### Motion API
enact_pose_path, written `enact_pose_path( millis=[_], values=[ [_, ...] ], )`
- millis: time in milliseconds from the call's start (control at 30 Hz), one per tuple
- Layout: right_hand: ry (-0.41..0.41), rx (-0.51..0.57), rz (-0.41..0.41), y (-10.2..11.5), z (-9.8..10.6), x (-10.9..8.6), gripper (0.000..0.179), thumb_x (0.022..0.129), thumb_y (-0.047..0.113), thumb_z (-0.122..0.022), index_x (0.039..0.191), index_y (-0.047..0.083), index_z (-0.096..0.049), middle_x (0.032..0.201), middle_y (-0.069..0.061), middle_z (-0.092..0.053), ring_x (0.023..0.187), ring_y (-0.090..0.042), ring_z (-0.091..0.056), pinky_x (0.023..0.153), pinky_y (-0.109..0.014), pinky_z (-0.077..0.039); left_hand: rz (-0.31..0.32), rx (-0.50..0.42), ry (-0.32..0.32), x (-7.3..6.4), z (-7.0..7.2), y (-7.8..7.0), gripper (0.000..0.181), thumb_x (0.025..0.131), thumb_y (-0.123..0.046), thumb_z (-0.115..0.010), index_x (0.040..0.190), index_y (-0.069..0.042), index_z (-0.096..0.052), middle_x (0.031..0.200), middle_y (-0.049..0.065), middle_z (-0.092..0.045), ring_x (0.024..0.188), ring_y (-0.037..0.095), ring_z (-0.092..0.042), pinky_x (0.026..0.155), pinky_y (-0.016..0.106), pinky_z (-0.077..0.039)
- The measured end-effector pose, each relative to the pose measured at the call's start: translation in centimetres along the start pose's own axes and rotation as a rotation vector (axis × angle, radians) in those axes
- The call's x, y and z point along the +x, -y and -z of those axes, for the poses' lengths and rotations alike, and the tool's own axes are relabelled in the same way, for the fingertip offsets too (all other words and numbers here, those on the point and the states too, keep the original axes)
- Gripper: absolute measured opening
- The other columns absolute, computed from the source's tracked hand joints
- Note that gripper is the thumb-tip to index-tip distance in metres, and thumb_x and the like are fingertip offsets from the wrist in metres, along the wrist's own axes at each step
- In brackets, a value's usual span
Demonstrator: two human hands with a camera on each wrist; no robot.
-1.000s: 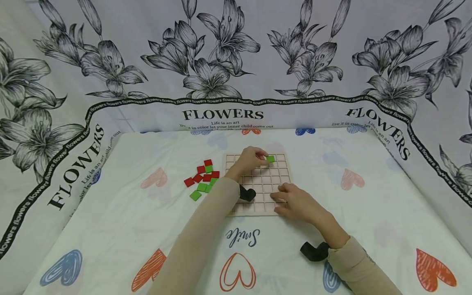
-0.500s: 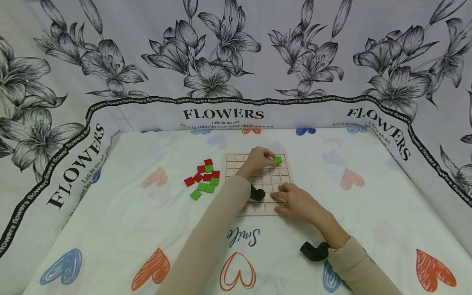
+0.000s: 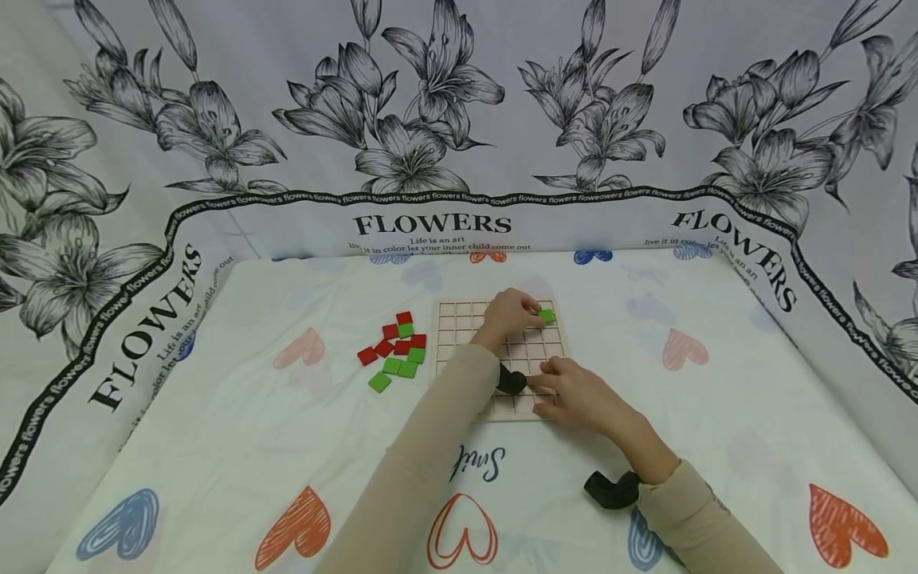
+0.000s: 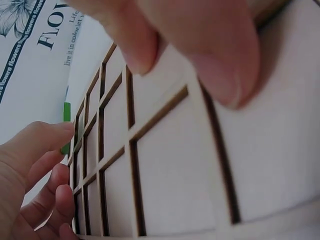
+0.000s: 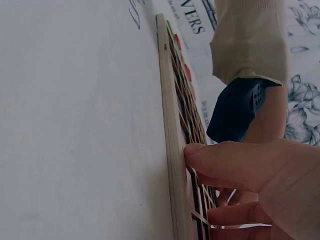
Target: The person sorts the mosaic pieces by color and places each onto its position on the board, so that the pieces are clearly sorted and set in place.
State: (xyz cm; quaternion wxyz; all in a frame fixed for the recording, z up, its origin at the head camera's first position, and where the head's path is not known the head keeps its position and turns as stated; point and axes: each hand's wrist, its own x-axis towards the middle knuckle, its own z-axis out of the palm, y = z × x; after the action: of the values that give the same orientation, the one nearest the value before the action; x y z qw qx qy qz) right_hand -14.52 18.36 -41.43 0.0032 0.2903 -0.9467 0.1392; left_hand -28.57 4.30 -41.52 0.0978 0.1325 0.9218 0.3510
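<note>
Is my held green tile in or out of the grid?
Out: left wrist view shows the left hand pinching the green tile above the grid board.

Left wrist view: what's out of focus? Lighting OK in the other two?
Left wrist: the right hand, close to the lens, looks soft, while the board has crisper grid lines; right wrist: dim overall, faint shadow on the tablecloth beside the board; head: brighter, fairly even light, no obvious glare.

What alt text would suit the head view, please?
The left hand holds a green square tile over a pale wooden grid board; the right hand rests on the board. Red and green square tiles lie to its left.
</note>
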Motion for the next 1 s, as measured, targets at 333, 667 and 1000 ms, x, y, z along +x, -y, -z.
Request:
enact_pose_path(
  millis=[333,667,1000],
  values=[
    [-0.001,0.007,-0.002,-0.03,0.04,0.15,0.035,0.083,0.028,-0.073,0.112,0.008,-0.071,0.118,-0.019,-0.062,0.105,-0.032,-0.062,0.088,-0.045,-0.053,0.054,0.046,-0.027,0.14,-0.55,-0.32,0.027,0.081,-0.033,-0.076,0.105,-0.021,-0.075,0.101,-0.002,-0.071,0.087,0.012,-0.062,0.064,0.021,-0.04],
    [0.008,0.008,-0.002,-0.1,0.15,0.18,0.034,0.083,0.026,-0.074,0.111,0.008,-0.071,0.117,-0.02,-0.062,0.104,-0.032,-0.062,0.087,-0.044,-0.053,0.042,0.018,-0.028,-0.03,-0.79,-0.27,0.025,0.081,-0.029,-0.076,0.105,-0.021,-0.075,0.098,-0.001,-0.071,0.082,0.011,-0.058,0.063,0.02,-0.038],
    [-0.012,-0.019,0.033,-0.19,-0.06,0.1,0.034,0.079,0.029,-0.077,0.108,0.01,-0.073,0.103,-0.011,-0.061,0.085,-0.017,-0.057,0.074,-0.031,-0.051,0.046,0.014,-0.035,-0.25,-0.91,-0.44,0.025,0.081,-0.029,-0.077,0.105,-0.021,-0.076,0.098,0.0,-0.071,0.08,0.01,-0.056,0.063,0.019,-0.036]
  ],
)
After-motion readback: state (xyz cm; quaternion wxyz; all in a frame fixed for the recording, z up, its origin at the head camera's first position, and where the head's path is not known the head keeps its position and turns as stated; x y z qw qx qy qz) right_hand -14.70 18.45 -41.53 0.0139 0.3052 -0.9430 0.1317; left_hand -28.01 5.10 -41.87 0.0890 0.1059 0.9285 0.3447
